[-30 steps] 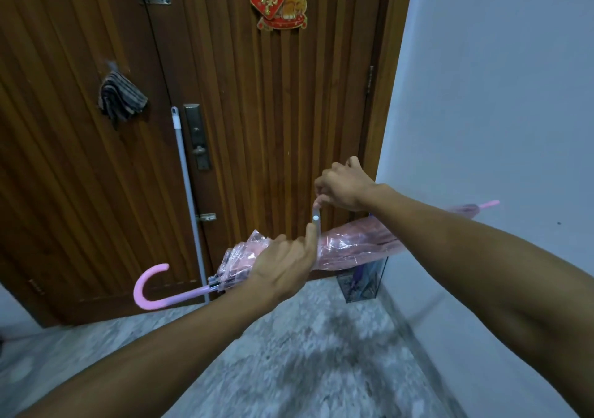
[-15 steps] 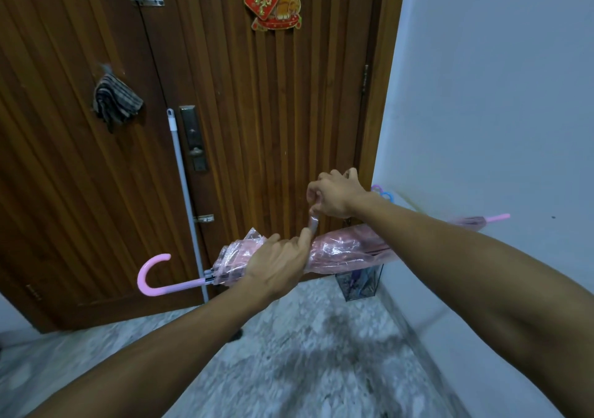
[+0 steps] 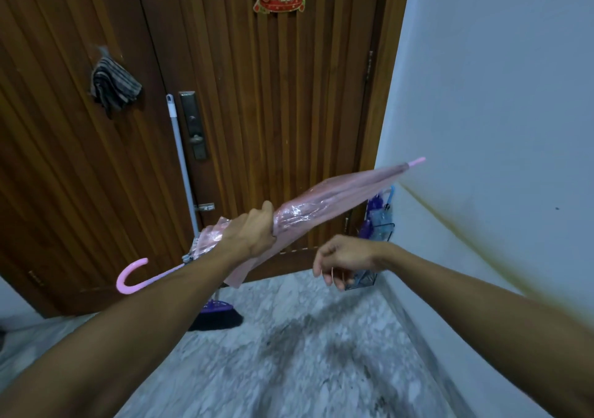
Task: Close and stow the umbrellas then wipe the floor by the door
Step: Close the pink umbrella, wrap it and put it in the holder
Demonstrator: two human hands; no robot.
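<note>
A: Wooden door [image 3: 289, 112], marble floor [image 3: 289, 353]. Where's the umbrella [image 3: 321, 208]?

B: Midair before the door, folded, pink and see-through, tip up-right. The left hand [image 3: 254, 234] wraps its canopy; the right hand [image 3: 340, 260] hangs loosely curled, empty.

A: Risks?

B: Loose folds could spring open, or snag on the stand [image 3: 373, 257] at far right.

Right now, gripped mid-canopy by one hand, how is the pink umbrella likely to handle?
The pink umbrella probably feels light: the left hand alone holds it tilted. Its glossy plastic canopy looks slippery and floppy, with loose folds bunching near the hooked handle; the shaft likely stays stiff.
</note>
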